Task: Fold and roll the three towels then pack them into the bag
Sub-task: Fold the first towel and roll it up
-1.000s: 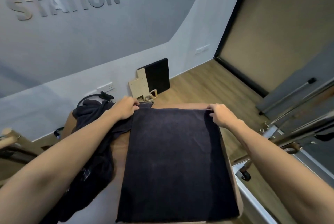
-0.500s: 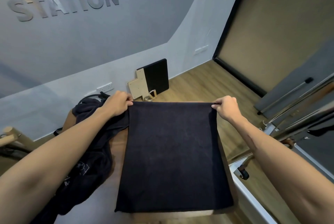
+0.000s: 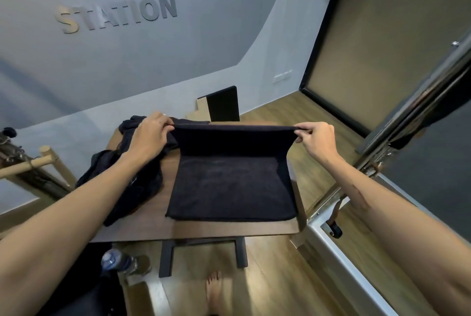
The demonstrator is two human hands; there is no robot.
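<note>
The left hand (image 3: 150, 134) pinched the far left corner of the dark towel (image 3: 230, 185), fingers curled over the edge, and the right hand (image 3: 316, 138) pinched the far right corner in the same way. Between them the far edge was stretched taut and raised off the surface (image 3: 204, 230), so the far part of the towel stood up like a flap while the near part lay flat on the brown top.

Just left of the towel, touching the left hand's side, lay a heap of dark cloth (image 3: 127, 178) that spilled toward the surface's left edge; whether it was more towels, the bag or both could not be told. Behind the surface a black panel (image 3: 224, 104) and a pale notched board (image 3: 202, 110) leaned against the wall. A metal frame (image 3: 382, 162) ran close along the right side, with a wheel (image 3: 335, 230) at floor level. A water bottle (image 3: 119, 262) lay low at the left, and a bare foot (image 3: 214, 290) stood on the wood floor under the near edge.

Half a second before, the whole towel lay flat with both hands gripping its far corners down at the surface; since then the hands had come up and drawn that edge toward the person.

The towel's near edge sat a little back from the surface's near edge, leaving a bare strip there. On the right the towel reached almost to the surface's edge; on the left the heap filled the room.
</note>
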